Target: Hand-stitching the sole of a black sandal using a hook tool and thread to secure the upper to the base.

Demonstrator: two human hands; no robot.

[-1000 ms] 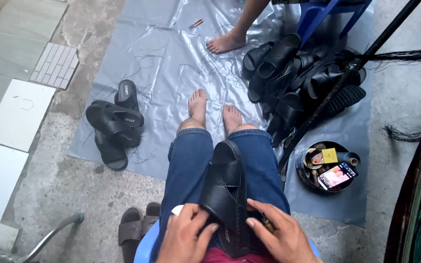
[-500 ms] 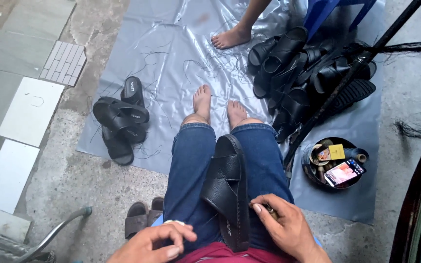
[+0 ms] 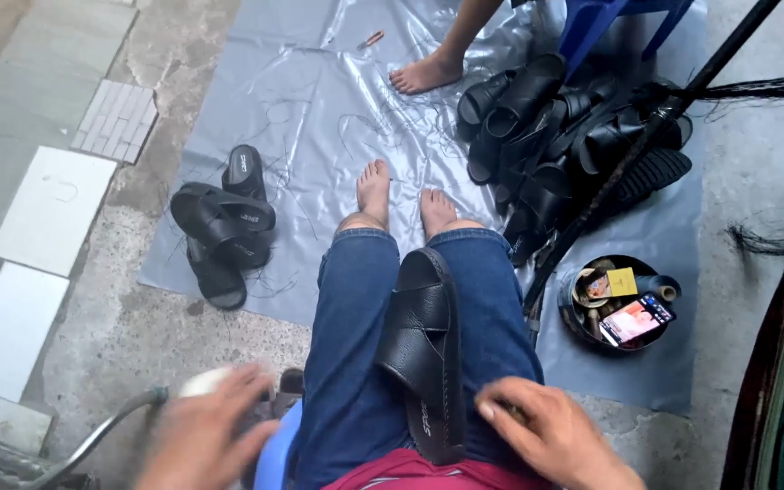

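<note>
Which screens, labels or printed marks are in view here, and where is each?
Phone: lit rectangular screen, lying tilted in the round dark tray right of the knees.
Yellow tag: small square, in the same tray, behind the phone.
Printed marks: small pale ones on the black sandal on the lap and the black sandals on the sheet.

Open tarp (image 3: pixel 319 109) ahead; sandal heap (image 3: pixel 564 136) crowding right.

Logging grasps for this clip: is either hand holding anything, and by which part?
The right hand rests beside the black sandal on the lap, not clearly gripping it. The left hand is blurred; whether it holds anything cannot be told.
</note>
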